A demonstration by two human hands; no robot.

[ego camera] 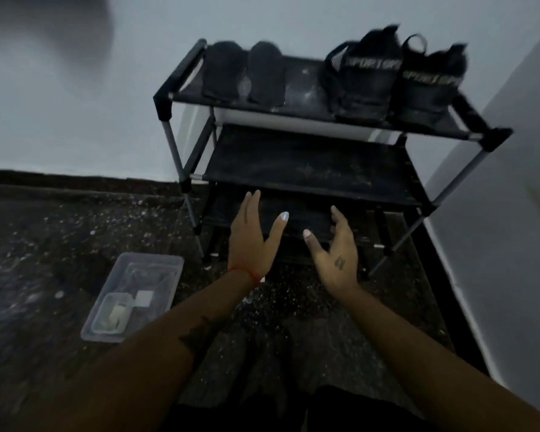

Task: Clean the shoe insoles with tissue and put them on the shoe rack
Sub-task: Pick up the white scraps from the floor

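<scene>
Two dark insoles [243, 73] lie side by side on the left of the top shelf of a black shoe rack [306, 157]. A pair of black shoes [396, 82] with pale lettering stands on the right of that same shelf. My left hand [253, 238] and my right hand [337, 257] are both held out in front of the rack's lower shelves, palms facing each other, fingers spread, holding nothing. A clear plastic tray [138, 294] on the floor to the left holds a smaller container with white tissue [116, 316] in it.
The rack stands in a corner against a white wall [75, 113], with a second wall [512, 213] close on the right. The floor [44, 251] is dark and speckled. The rack's middle shelf is bare and dusty.
</scene>
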